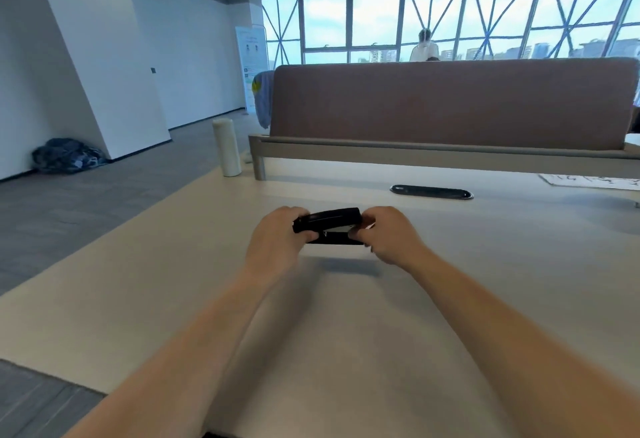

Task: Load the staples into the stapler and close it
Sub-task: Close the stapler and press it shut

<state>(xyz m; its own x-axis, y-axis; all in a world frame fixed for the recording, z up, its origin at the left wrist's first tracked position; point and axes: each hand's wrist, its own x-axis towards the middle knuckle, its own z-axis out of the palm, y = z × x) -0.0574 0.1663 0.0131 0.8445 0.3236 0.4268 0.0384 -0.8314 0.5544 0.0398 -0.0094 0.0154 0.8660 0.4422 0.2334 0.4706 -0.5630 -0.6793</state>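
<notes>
A black stapler [330, 223] is held a little above the beige desk [346, 316], lying crosswise between both hands. My left hand [277, 240] grips its left end, fingers wrapped over the top. My right hand [389, 235] holds the right end, where a silvery metal part shows under the black top cover. The cover sits slightly raised from the base. No loose staples are visible; my right hand's fingers hide whatever lies behind them.
A white cylindrical bottle [227, 146] stands at the desk's far left corner. A black cable grommet [431, 191] lies behind the stapler. A brown divider panel [450, 105] closes the back. Papers [588, 181] lie far right. A person stands by the windows.
</notes>
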